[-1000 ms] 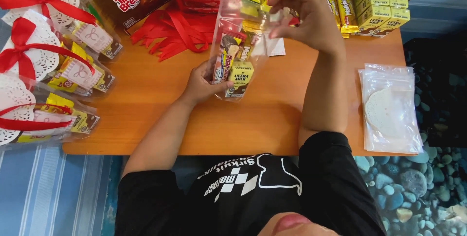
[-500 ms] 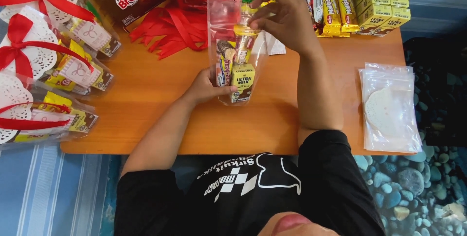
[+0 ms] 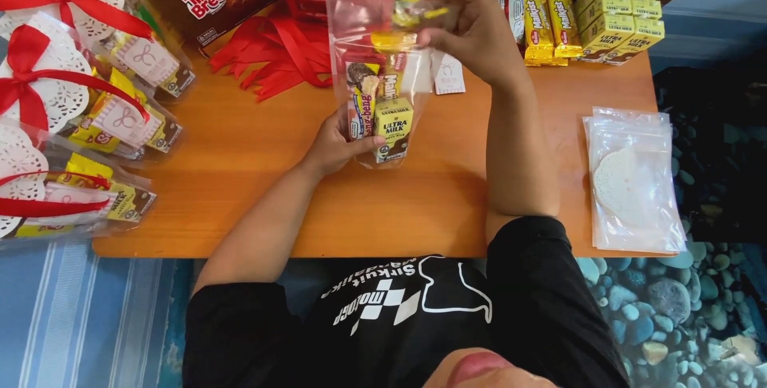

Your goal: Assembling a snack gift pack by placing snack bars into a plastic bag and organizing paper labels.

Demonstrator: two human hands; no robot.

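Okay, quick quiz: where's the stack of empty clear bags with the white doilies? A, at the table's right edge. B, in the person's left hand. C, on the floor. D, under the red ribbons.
A: the stack of clear bags lies flat on the table at its right edge, apart from the left hand and right hand, which hold the filled snack bag.

Orange wooden table [image 3: 240, 188]: red ribbons [image 3: 276, 52], ribboned gift packs [image 3: 72, 108] left, clear bag stack [image 3: 635, 180] right, snack boxes [image 3: 615, 24] along back.
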